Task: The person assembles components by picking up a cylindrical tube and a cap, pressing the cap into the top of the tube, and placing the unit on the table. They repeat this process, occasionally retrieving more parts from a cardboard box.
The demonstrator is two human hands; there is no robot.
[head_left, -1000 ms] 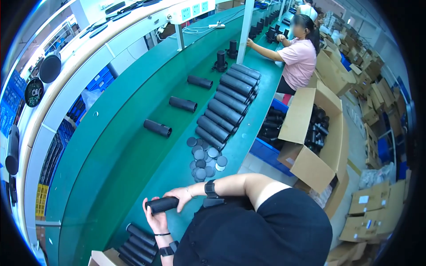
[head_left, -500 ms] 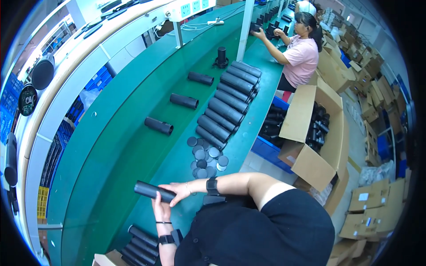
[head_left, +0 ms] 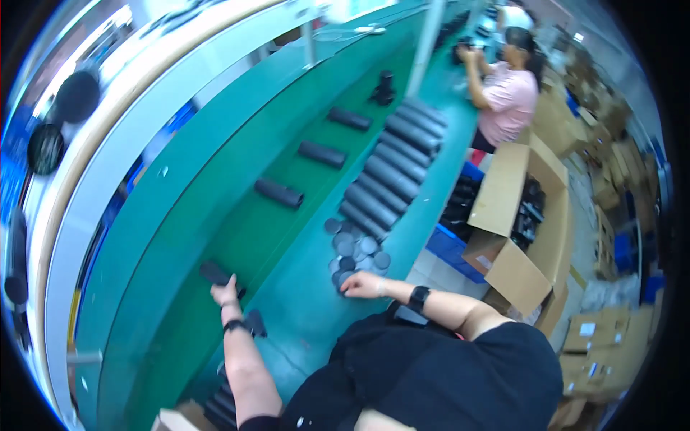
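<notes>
Over the green conveyor belt, my left hand [head_left: 224,290] is closed round a black tube [head_left: 213,272], its far end sticking out past the fingers. My right hand [head_left: 362,284] is at the near edge of a pile of round black and grey discs [head_left: 364,248], fingertips pinched on a dark disc [head_left: 341,279]. Motion blurs both hands a little. Beyond the pile lies a row of black tubes [head_left: 394,169], side by side on the green bench. Three more tubes, one being a black tube [head_left: 279,193], lie spaced along the belt.
A black part on a base [head_left: 383,89] stands farther up the belt. Across the bench, a person in pink [head_left: 509,97] handles black parts. An open carton [head_left: 552,208] of black parts and a blue crate [head_left: 454,253] stand at the right. More tubes [head_left: 221,404] lie near a carton at lower left.
My right hand has let go of the tube and moved right to the discs. My left hand has carried the tube left and forward over the belt. The whole view has shifted.
</notes>
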